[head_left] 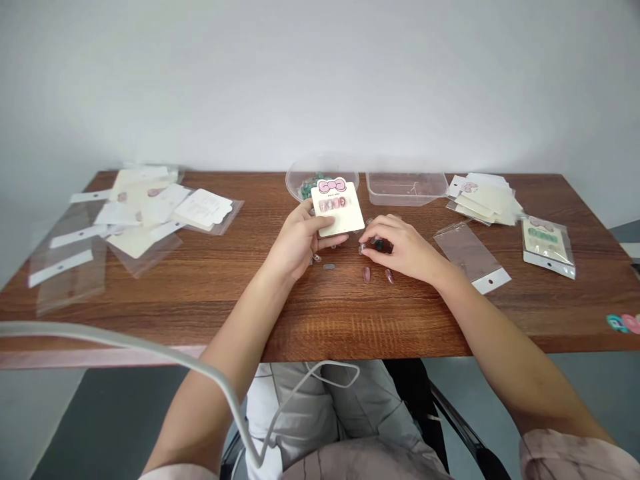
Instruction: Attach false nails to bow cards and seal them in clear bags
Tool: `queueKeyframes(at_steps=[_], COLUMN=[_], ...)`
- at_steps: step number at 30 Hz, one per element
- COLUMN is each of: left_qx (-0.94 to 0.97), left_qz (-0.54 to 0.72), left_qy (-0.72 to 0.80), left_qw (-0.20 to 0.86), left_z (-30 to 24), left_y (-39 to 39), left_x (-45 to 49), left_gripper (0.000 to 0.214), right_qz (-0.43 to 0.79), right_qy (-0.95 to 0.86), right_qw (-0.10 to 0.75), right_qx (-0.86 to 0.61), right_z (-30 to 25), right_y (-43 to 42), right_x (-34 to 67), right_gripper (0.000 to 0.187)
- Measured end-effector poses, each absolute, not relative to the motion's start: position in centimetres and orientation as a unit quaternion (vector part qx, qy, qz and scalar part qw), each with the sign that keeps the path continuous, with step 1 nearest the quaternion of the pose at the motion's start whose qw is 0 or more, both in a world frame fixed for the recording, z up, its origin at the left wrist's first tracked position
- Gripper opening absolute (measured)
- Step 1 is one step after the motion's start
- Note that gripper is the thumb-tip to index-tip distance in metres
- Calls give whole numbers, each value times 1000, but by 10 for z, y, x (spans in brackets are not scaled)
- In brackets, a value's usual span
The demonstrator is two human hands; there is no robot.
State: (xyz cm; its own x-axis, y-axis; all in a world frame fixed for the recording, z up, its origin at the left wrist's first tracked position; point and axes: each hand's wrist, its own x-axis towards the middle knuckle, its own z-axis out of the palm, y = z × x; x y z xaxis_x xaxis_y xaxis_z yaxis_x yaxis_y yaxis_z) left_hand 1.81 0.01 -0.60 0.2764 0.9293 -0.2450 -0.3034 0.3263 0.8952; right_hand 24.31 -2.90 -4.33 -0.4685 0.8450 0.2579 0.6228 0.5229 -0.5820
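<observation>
My left hand (300, 239) grips a cream card (345, 217) with a pink bow at its top and several pink press-on nails (333, 204) in a row across it. The thumb lies over the card's front. Close by on the right, my right hand (397, 245) pinches a small clear piece (362, 248) between thumb and fingertips; its exact kind is too small to tell. Below that hand two loose pink nails (367, 275) lie on the wood. A small grey strip (329, 267) rests under the card. Some little pieces are partly hidden behind my hands.
A round clear tub (295, 181) with green pieces and a rectangular clear box (407, 199) stand at the back. Cards and plastic bags (145, 213) spread over the left; more cards (485, 200), a flat bag (467, 253) and a packed nail set (547, 243) lie right. A white cable (200, 365) crosses the front.
</observation>
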Motion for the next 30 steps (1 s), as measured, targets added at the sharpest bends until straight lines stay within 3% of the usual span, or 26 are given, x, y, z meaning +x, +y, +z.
queueKeyframes(at_steps=[13, 20, 26, 30], left_qx=[383, 381, 377, 378], left_qz=[437, 432, 431, 431], left_qy=[415, 414, 419, 413], left_qw=[701, 705, 704, 708], left_z=[-8, -9, -5, -7], left_y=[0, 0, -1, 0], left_x=[19, 18, 19, 19], left_gripper=[44, 44, 43, 42], right_qz=[158, 144, 153, 190], right_qy=[-856, -853, -861, -868], right_qw=[211, 196, 199, 198], right_qx=[-445, -462, -442, -414], right_z=[-55, -53, -47, -40], right_y=[-34, -36, -40, -42], right_x=[215, 216, 219, 221], right_gripper=[8, 23, 14, 18])
